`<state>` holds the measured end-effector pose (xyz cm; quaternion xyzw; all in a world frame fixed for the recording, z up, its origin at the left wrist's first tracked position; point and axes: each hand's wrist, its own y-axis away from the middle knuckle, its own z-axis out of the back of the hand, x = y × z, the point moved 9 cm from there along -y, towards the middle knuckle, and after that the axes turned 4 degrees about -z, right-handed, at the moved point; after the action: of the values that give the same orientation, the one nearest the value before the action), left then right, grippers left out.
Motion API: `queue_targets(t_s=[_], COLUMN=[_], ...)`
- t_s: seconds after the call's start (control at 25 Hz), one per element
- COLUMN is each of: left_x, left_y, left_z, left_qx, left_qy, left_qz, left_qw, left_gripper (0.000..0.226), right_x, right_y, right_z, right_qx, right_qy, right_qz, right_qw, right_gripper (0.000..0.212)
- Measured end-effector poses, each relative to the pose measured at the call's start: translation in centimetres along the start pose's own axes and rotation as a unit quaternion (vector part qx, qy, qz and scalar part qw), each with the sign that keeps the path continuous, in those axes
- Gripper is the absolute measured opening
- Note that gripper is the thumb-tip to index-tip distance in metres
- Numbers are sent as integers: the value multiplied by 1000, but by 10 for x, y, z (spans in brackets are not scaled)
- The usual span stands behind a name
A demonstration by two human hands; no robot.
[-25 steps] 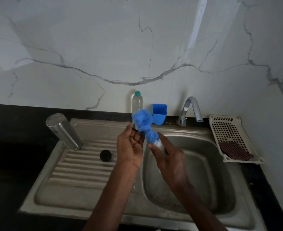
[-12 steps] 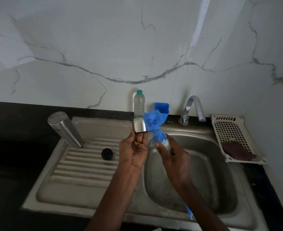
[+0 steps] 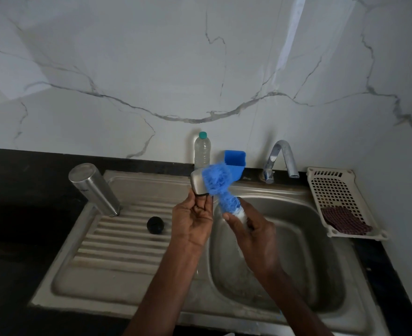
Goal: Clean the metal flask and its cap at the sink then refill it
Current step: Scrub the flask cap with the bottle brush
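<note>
Head view, looking down at the sink (image 3: 132,282): my left hand (image 3: 192,224) pinches the metal cap (image 3: 198,184) by its lower edge, fingertips curled onto it, holding it up over the divide between drainboard and basin. My right hand (image 3: 253,232) is wrapped round the white neck of the blue brush (image 3: 218,183), fingers closed on the handle, and the fluffy blue head is pressed against the cap's side, partly covering it. So I judge I'm mid-scrub on the cap. Can't tell whether the bristles are inside the cap or only on its outside; can't see suds or wetness on it either. The metal flask (image 3: 94,189) stands mouth-down on the drainboard's far left corner, apart from both hands, leaning in this wide view; looks set to drain, which suggests its wash may be done, but nothing here proves it. A small black round piece (image 3: 155,224) lies on the ridges between flask and my left hand, maybe a stopper or inner part of the lid, unsure. The tap (image 3: 282,161) shows no water running. Left to do, by my reading: finish scrubbing the cap, rinse it, possibly deal with the black piece, turn the flask upright, refill it, close it. Refill not begun. A clear plastic bottle (image 3: 202,151) with green top and a blue holder (image 3: 235,162) sit on the back ledge, a white basket (image 3: 331,180) with a dark scrub pad (image 3: 345,220) at right.
</note>
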<state>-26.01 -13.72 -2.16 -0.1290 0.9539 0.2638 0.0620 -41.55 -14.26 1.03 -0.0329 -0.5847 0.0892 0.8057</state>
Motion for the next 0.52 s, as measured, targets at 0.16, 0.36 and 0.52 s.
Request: queue_targets(t_s=[0.16, 0.36, 0.52], left_x=[-22, -35, -48], left_y=[0, 11, 4], left_z=[-2, -36, -40], left_qx=[24, 144, 182], left_qy=[-291, -595, -684], left_qz=[-156, -294, -324], left_qw=[944, 734, 628], left_gripper=[24, 22, 28], right_x=[11, 34, 25], right_y=[6, -9, -4], right_z=[7, 12, 23], right_qx=[-11, 15, 52], right_qy=[149, 219, 201], right_qz=[72, 62, 25], right_qw=[986, 974, 978], right_gripper=[49, 63, 46])
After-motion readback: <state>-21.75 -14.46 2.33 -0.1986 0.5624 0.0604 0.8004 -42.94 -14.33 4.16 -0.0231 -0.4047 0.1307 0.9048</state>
